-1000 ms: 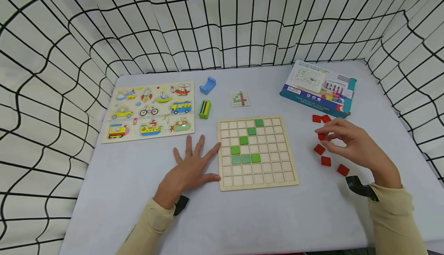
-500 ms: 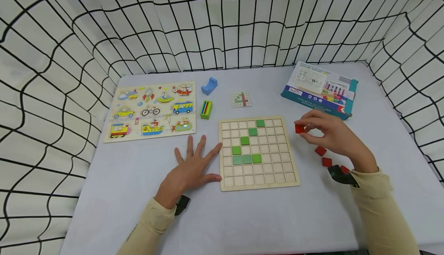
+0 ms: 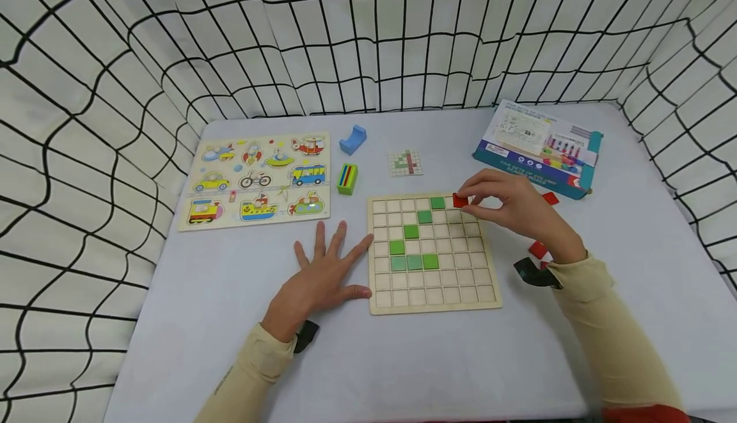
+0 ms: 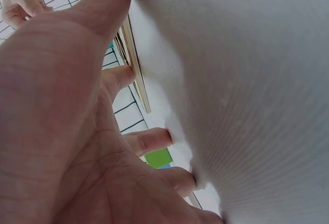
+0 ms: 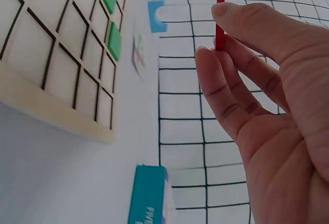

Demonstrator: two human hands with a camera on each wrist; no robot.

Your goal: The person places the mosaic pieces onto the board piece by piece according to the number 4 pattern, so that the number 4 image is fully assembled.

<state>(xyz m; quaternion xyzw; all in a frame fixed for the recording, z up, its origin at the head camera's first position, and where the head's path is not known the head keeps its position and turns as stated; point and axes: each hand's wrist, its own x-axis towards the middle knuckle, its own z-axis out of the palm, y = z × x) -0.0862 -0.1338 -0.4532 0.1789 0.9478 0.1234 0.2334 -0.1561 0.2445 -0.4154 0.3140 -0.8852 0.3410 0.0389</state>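
Observation:
A wooden grid board (image 3: pixel 451 278) lies mid-table with several green square tiles (image 3: pixel 411 231) set in its cells, forming a slanted line and a short row. Over its upper right corner my right hand (image 3: pixel 509 202) pinches a red square tile (image 3: pixel 460 201) between thumb and fingers; in the right wrist view the thin red tile (image 5: pixel 220 34) appears edge-on, apart from the board. My left hand (image 3: pixel 322 282) lies on the cloth with spread fingers, thumb and index fingertip at the board's left edge. More red tiles (image 3: pixel 538 249) lie to the right, partly hidden by my right arm.
Behind the board lies a small pattern card (image 3: pixel 405 162). A blue curved block (image 3: pixel 353 140) and a green striped block (image 3: pixel 347 179) stand left of it. A vehicle puzzle board (image 3: pixel 256 182) lies at left, a boxed set (image 3: pixel 538 148) at back right. Black netting surrounds the table.
My right hand took hold of a red tile among the others on the right and carried it left to above the board's upper right corner. The left hand has stayed in place.

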